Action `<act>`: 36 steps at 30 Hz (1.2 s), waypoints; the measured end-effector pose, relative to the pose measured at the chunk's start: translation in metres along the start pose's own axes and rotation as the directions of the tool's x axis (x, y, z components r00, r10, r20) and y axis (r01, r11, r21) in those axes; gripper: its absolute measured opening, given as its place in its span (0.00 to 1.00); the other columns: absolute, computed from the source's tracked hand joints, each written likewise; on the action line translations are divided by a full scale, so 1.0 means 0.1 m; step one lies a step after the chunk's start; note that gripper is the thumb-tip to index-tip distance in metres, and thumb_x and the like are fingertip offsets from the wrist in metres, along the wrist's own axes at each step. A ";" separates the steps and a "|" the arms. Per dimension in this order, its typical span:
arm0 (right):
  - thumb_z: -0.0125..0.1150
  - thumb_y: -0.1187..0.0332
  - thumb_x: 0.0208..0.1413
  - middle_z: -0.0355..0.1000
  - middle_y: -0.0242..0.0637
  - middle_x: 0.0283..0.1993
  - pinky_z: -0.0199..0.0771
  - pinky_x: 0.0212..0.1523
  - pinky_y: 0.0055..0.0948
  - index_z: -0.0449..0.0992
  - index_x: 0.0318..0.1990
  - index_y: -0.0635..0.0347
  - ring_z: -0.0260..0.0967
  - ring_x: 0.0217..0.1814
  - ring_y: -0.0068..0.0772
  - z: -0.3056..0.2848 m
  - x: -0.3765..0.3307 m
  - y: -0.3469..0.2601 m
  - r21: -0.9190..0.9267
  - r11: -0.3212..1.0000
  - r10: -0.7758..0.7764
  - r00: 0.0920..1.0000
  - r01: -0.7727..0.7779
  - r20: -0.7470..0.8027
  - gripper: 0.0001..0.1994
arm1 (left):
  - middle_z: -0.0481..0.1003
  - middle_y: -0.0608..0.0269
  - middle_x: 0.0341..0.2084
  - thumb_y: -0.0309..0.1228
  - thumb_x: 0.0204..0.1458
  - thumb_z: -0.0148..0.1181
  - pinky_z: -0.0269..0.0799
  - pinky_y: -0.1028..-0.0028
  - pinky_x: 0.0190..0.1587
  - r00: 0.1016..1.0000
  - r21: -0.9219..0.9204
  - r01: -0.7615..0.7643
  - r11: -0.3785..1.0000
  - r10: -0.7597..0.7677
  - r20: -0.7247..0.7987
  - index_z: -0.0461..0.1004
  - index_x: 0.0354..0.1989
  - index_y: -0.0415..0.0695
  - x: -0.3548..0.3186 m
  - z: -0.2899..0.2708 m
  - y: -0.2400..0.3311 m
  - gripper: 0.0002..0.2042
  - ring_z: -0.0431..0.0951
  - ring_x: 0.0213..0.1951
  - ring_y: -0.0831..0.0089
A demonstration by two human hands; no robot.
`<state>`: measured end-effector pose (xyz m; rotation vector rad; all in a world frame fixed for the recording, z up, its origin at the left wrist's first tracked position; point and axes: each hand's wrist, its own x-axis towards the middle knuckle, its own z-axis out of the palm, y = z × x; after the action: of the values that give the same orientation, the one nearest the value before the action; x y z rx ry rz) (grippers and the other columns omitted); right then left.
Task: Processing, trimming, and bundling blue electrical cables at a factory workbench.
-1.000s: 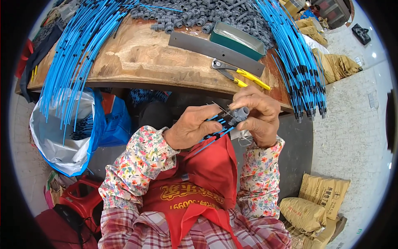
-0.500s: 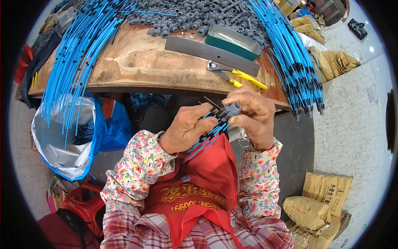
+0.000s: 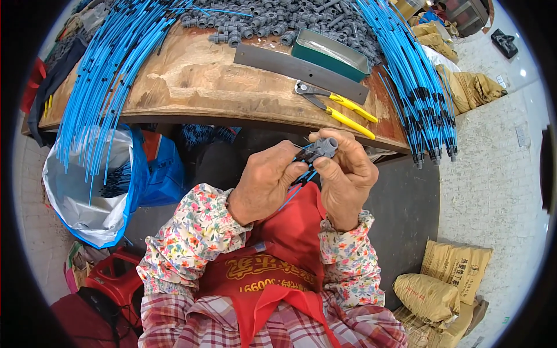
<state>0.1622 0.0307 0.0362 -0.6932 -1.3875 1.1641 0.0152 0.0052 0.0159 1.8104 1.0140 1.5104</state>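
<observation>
Just below the wooden table's front edge (image 3: 243, 119), my two hands meet over my red apron. My right hand (image 3: 343, 177) pinches a small grey plastic fitting (image 3: 324, 147) between thumb and fingers. My left hand (image 3: 266, 181) grips thin blue tubes (image 3: 299, 184) with black ends, held against the fitting; the tubes trail down toward my lap. How the tubes sit in the fitting is hidden by my fingers.
On the table lie yellow-handled pliers (image 3: 342, 110), a grey flat bar (image 3: 299, 72), a teal tin tray (image 3: 331, 53), a heap of grey fittings (image 3: 272, 17) and bundles of blue tubes left (image 3: 110, 69) and right (image 3: 415, 87). A white-and-blue bag (image 3: 96, 191) hangs at left; sacks (image 3: 447, 284) lie right.
Both hands have risen slightly closer to the table edge, still joined on the fitting and tubes. The fingers have shifted around the fitting; nothing was put down.
</observation>
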 end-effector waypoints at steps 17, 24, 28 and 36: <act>0.67 0.78 0.40 0.73 0.49 0.40 0.69 0.47 0.29 0.74 0.42 0.75 0.71 0.44 0.37 -0.17 0.32 0.02 0.069 0.995 -0.087 0.967 0.072 0.240 0.18 | 0.64 0.48 0.24 0.26 0.55 0.53 0.65 0.62 0.30 0.975 -0.011 -0.072 0.997 0.073 0.208 0.67 0.34 0.36 0.12 -0.21 -0.15 0.05 0.68 0.28 0.47; 0.68 0.74 0.39 0.73 0.49 0.40 0.69 0.46 0.28 0.74 0.41 0.75 0.71 0.44 0.36 -0.13 0.31 0.02 0.016 0.995 -0.096 0.969 0.095 0.227 0.19 | 0.65 0.48 0.25 0.27 0.55 0.53 0.64 0.63 0.29 0.990 0.022 -0.126 0.992 0.125 0.059 0.67 0.34 0.35 0.11 -0.11 -0.18 0.06 0.69 0.28 0.48; 0.69 0.73 0.39 0.72 0.48 0.39 0.69 0.46 0.28 0.74 0.40 0.75 0.70 0.44 0.36 -0.14 0.34 0.02 0.038 0.996 -0.086 0.962 0.079 0.259 0.19 | 0.66 0.49 0.25 0.27 0.55 0.53 0.65 0.65 0.29 0.983 -0.011 -0.142 0.990 0.142 0.118 0.68 0.35 0.34 0.12 -0.17 -0.22 0.07 0.69 0.27 0.50; 0.68 0.78 0.41 0.73 0.44 0.40 0.72 0.39 0.27 0.76 0.39 0.72 0.71 0.41 0.32 -0.09 0.55 -0.06 0.161 0.978 -0.170 0.946 0.129 0.275 0.15 | 0.67 0.51 0.24 0.28 0.57 0.52 0.66 0.68 0.29 0.964 -0.026 -0.156 0.987 0.158 0.213 0.69 0.35 0.34 0.32 -0.32 -0.14 0.08 0.70 0.26 0.53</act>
<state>0.1622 0.0811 0.0607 -0.3184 -1.5521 1.2620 -0.0163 0.0379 0.0287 2.0371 0.7743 1.3685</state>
